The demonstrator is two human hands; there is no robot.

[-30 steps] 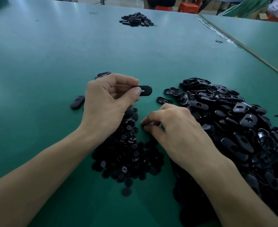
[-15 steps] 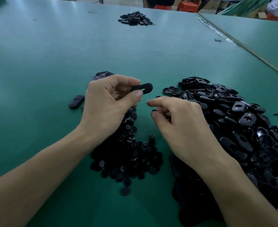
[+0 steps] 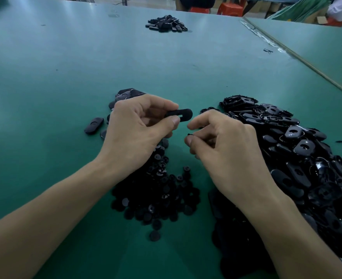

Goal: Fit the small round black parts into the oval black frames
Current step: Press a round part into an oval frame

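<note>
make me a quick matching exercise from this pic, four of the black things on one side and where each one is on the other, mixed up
Things
1. single oval frame
2. single round part
3. heap of round parts
4. big heap of oval frames

Places
a. pinched in the right hand, only a sliver showing
b. on the table between the two forearms
c. pinched by one end in the left hand
d. on the table's right side, beyond the right hand

Pairs: 1-c, 2-a, 3-b, 4-d
</note>
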